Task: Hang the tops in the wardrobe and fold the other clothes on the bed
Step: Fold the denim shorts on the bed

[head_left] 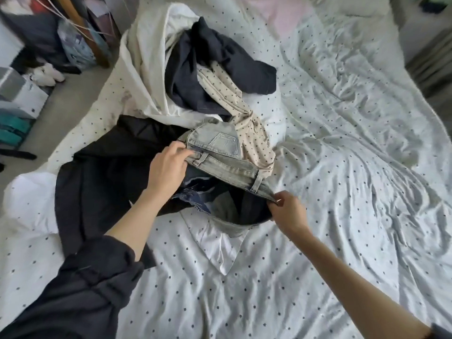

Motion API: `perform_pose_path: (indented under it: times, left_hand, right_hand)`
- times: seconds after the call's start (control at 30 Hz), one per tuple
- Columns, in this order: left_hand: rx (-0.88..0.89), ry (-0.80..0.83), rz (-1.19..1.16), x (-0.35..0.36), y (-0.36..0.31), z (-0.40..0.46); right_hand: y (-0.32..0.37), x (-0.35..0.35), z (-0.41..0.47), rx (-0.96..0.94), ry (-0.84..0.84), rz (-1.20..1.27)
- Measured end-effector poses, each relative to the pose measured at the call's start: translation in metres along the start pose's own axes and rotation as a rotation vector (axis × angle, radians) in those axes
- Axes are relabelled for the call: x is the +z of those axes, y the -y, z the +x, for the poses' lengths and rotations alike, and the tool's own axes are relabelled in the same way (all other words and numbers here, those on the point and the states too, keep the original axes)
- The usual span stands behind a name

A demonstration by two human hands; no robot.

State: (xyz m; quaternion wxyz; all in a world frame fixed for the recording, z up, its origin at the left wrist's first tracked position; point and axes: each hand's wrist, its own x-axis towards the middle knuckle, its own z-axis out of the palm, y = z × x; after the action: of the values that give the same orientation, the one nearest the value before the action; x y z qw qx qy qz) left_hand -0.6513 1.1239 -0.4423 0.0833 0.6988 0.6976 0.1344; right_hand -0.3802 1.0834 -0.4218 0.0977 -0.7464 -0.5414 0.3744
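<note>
While both hands hold the grey denim jeans (220,162) by the waistband over the bed (342,167), the left hand (167,167) clasps one end and the right hand (288,211) pinches the other. Denim looks heavy and stiffish; the seamed waistband should give the firmest grip.

jeans (221,152): faded grey denim, waistband lying stretched open over the pile
black garment (102,182): lying spread on the bed (342,167)
dotted beige top (247,118): lying twisted beside the jeans
</note>
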Motion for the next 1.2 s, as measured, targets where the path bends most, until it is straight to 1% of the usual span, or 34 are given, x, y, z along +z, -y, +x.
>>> perform_pose_path:
  times: [0.07, 0.2, 0.27, 0.37, 0.47, 0.53, 0.6, 0.67, 0.73, 0.8, 0.93, 1.0, 1.07, 1.1, 1.13, 1.2]
  left_hand:
    - [0.050, -0.040, -0.052, -0.005, -0.018, -0.008]
    - [0.117, -0.037, -0.114, -0.022, -0.063, -0.029]
    - [0.116, -0.032, -0.151, -0.031, -0.091, -0.040]
    - [0.056, -0.026, -0.265, -0.044, -0.128, -0.055]
    - [-0.048, -0.012, -0.396, -0.062, -0.177, -0.076]
    - [-0.105, 0.062, -0.411, -0.075, -0.211, -0.090]
    - [-0.129, 0.177, -0.354, -0.087, -0.239, -0.098]
    - [-0.146, 0.328, -0.338, -0.096, -0.267, -0.103]
    - [-0.185, 0.444, -0.362, -0.097, -0.289, -0.102]
    - [-0.235, 0.512, -0.407, -0.093, -0.306, -0.100]
    - [-0.346, 0.614, -0.469, -0.073, -0.319, -0.089]
    - [-0.417, 0.573, -0.486, -0.050, -0.319, -0.076]
    - [-0.503, 0.493, -0.548, -0.017, -0.316, -0.065]
    - [-0.525, 0.446, -0.586, 0.000, -0.314, -0.063]
    - [-0.510, 0.400, -0.597, 0.016, -0.313, -0.064]
    - [-0.374, 0.371, -0.505, 0.048, -0.312, -0.075]
  right_hand:
    - [-0.017, -0.023, -0.002, 0.008, -0.069, 0.001]
    - [-0.050, -0.062, -0.011, 0.032, -0.144, -0.043]
    - [-0.067, -0.081, -0.023, 0.042, -0.176, -0.048]
    - [-0.091, -0.108, -0.040, 0.048, -0.227, -0.002]
    - [-0.124, -0.145, -0.064, 0.025, -0.273, 0.008]
    - [-0.148, -0.173, -0.082, -0.015, -0.310, 0.007]
    - [-0.171, -0.202, -0.096, -0.049, -0.333, 0.026]
    - [-0.193, -0.233, -0.104, -0.070, -0.294, 0.045]
    - [-0.210, -0.261, -0.107, -0.051, -0.177, 0.090]
    - [-0.225, -0.284, -0.108, -0.002, -0.071, 0.154]
    - [-0.240, -0.300, -0.087, 0.069, 0.044, 0.195]
    - [-0.241, -0.298, -0.062, 0.094, 0.042, 0.202]
    - [-0.246, -0.289, -0.030, 0.096, -0.046, 0.203]
    - [-0.248, -0.282, -0.018, 0.075, -0.098, 0.145]
    - [-0.249, -0.271, -0.010, 0.051, -0.128, 0.052]
    - [-0.256, -0.242, -0.001, -0.038, -0.108, -0.122]
